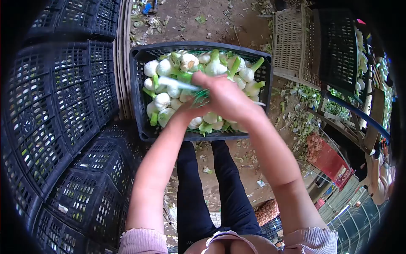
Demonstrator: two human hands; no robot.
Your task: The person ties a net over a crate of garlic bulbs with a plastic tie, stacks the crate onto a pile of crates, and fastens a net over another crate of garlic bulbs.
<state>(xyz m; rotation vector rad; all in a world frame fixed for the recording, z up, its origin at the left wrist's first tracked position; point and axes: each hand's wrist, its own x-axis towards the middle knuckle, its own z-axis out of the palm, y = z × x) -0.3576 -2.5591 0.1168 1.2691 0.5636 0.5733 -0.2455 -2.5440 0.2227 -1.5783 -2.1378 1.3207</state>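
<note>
My right hand (224, 93) is closed over the middle of a black crate (198, 44), fingers smeared by motion. A long, pale, blurred strip (177, 84) sticks out to its left, and a thin pale tip shows on its right; I cannot tell whether this is a blade. Just below, my left hand (192, 109) is closed around thin green strands (200, 99) that look like netting, its fingers partly hidden by the right hand. Under both hands lie many white bulbs (162, 101) with short green stems, filling the crate; green mesh shows along its inner edge.
Black crates (63, 99) are stacked on the left beside wooden boards (122, 63). At the upper right stand a beige crate (292, 46) and a black crate (336, 51). Leaf scraps litter the dirt floor (198, 21). A red container (330, 163) and a person (382, 178) are at right.
</note>
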